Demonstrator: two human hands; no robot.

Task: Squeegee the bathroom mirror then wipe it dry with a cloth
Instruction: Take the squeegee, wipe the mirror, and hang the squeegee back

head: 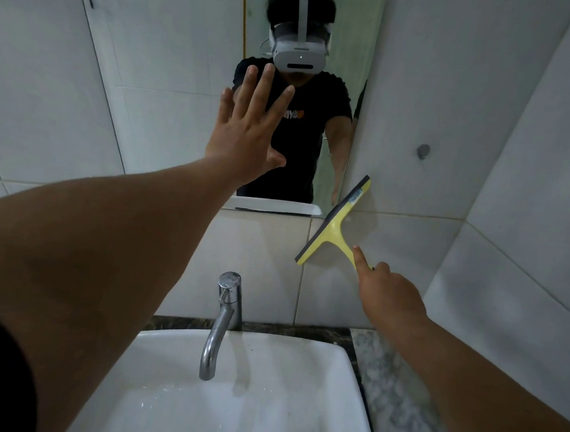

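The bathroom mirror [172, 77] hangs on the white tiled wall above the sink. My left hand [248, 124] is raised flat with fingers spread, at or against the mirror's lower middle. My right hand [385, 287] grips the handle of a yellow squeegee [334, 221] with the index finger stretched along it. The squeegee's dark blade lies tilted against the wall tiles, at the mirror's lower right corner and mostly below its bottom edge. No cloth is in view.
A white sink basin [318, 382] with a chrome tap [222, 321] sits directly below. A marble counter [396, 396] runs to the sink's right. A small round metal fitting [423, 151] sticks out of the right wall. A person with a headset is reflected in the mirror.
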